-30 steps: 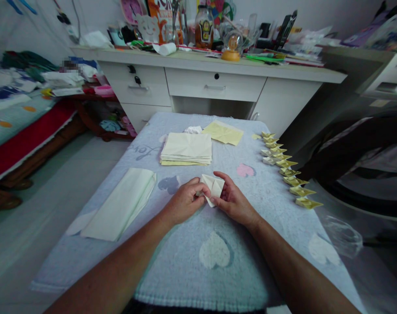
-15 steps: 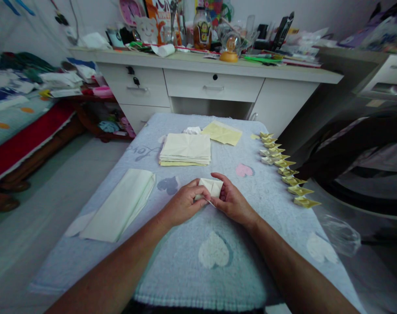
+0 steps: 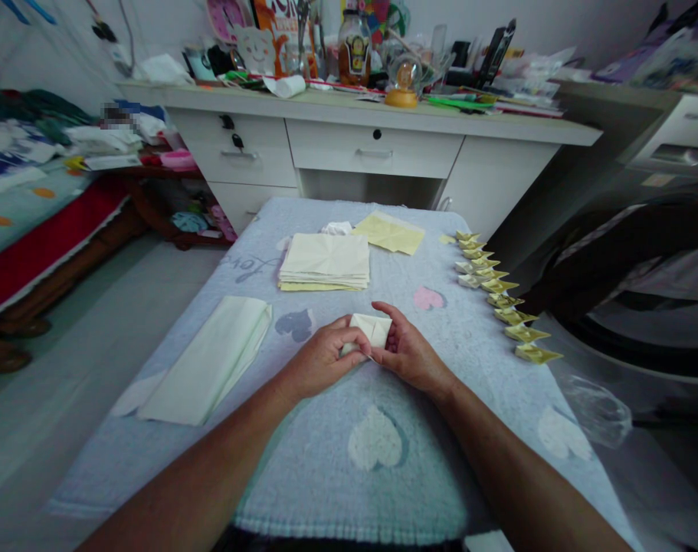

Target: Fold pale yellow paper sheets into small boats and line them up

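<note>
A small folded piece of cream paper is held between my two hands, just above the cloth-covered table. My left hand pinches its left and lower edge between thumb and fingers. On the other side, my right hand grips the right edge, with thumb below and index finger raised at the top. Beyond the hands lies a stack of creased cream paper sheets, with yellow sheets at its bottom. A creased yellow sheet is behind it to the right. Several folded paper boats stand in a row along the table's right side.
A folded pale green-white paper bundle lies at the left of the table. Behind stands a white desk with a cluttered top. A washing machine is at right, and a bed at left.
Very little differs. Both hands keep hold of the folded paper in nearly the same place, with a slight shift of the fingers along its lower edge. The view has moved slightly.
</note>
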### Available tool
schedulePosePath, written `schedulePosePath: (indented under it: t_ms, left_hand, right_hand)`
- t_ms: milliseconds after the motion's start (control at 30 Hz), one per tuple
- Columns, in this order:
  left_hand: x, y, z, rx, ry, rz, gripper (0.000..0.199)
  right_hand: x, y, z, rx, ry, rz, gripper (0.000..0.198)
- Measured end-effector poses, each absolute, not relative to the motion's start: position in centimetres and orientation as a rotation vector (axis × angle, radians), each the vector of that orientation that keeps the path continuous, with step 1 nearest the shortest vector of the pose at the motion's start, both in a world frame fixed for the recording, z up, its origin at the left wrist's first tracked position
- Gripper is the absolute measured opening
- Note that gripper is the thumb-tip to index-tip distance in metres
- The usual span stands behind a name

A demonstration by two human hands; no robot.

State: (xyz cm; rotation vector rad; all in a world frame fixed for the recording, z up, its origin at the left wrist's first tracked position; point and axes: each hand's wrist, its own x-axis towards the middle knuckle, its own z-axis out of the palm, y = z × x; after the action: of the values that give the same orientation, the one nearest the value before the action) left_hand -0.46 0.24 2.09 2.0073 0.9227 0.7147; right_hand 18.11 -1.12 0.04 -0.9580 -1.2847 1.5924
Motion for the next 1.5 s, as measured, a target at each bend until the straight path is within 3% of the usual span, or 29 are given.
schedulePosePath:
  t_ms: [400, 600, 867, 1133, 1300, 1500]
  left_hand:
    - [-0.7, 0.7, 1.1, 1.902, 0.93, 0.812, 0.006]
    - [-0.4, 0.6, 0.7, 1.632, 0.917, 0.958, 0.058]
    - [0.5, 0.2, 1.1, 1.46, 0.938, 1.007, 0.079]
    - [1.0, 0.3, 0.8, 1.208, 0.872, 0.997, 0.079]
    - [0.9, 0.3, 1.5, 0.976, 0.844, 0.943, 0.057]
    - [0.6, 0.3, 1.3, 0.948, 0.826, 0.822, 0.035]
  right_hand:
    - [18.9, -1.1, 0.5, -0.921, -1.331, 1.637, 0.084]
    - [19.2, -0.8, 0.9, -0.992, -1.286, 1.593, 0.06]
    - [18.4, -0.8, 0.0, -0.978, -1.302, 1.523, 0.069]
    - [18.7, -0.9, 0.2, -0.948, -1.298, 1.509, 0.054]
    - [19.1, -1.0, 0.9, -1.034, -1.595, 1.023, 0.057]
    - [19.0, -1.2, 1.7, -1.001, -1.829, 0.811, 0.014]
